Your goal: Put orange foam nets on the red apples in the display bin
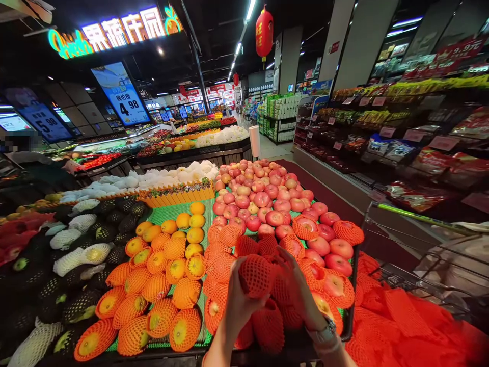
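Left hand (240, 300) has a foam-netted apple (255, 276) cupped, right hand (300, 290) curled just right, can't tell if gripping.

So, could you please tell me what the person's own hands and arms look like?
The left hand and right hand are ungloved. The right wears a greyish band, possibly a watch, at the wrist; nothing worn shows on the left. No sleeves are in view.

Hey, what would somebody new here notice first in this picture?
Probably the glowing shop sign at upper left and the red lantern hanging near top centre. Next might come the heap of red foam nets at lower right, and the left hand holding a net-wrapped fruit at lower centre.
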Motion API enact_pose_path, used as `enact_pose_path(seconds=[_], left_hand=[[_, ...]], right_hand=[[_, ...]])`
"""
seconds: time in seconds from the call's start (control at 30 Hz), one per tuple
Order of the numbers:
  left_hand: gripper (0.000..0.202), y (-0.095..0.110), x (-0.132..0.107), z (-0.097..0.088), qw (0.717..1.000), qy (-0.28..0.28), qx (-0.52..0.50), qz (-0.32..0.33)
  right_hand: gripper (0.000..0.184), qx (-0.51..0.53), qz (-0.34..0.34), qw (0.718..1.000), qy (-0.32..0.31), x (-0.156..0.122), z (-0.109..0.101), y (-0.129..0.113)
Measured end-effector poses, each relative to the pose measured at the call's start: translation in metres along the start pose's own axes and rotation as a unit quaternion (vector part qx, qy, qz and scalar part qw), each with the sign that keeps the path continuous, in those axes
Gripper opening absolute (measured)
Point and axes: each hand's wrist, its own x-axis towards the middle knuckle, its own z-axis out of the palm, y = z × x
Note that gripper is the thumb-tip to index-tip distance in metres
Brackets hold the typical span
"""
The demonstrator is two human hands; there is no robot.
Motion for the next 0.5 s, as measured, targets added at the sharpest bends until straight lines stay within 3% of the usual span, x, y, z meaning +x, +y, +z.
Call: enact_pose_path(seconds=[0.07,0.17,0.23,0.27,0.37,0.5], left_hand=[[0.08,0.006,0.006,-0.005,0.999,-0.052,0.01,-0.013],[0.078,0.007,0.01,-0.003,0.985,-0.093,-0.099,-0.107],[0.076,0.002,0.012,0.003,0.964,-0.092,-0.188,-0.161],[0.075,0.0,0.013,0.006,0.956,-0.083,-0.214,-0.183],[0.088,-0.005,0.02,0.008,0.952,-0.023,-0.213,-0.219],[0.112,-0.009,0.037,-0.005,0.935,0.029,-0.254,-0.246]], right_hand=[[0.076,-0.128,-0.074,0.985,-0.087,0.004,-0.008,-0.017],[0.097,-0.378,-0.162,0.88,-0.238,0.003,-0.001,-0.027],[0.099,-0.437,-0.163,0.845,-0.26,0.004,0.01,-0.019],[0.094,-0.434,-0.154,0.85,-0.255,0.005,0.017,-0.012],[0.079,-0.348,-0.124,0.903,-0.221,0.018,0.029,0.009],[0.08,-0.27,-0.121,0.94,-0.167,0.063,0.036,0.013]])
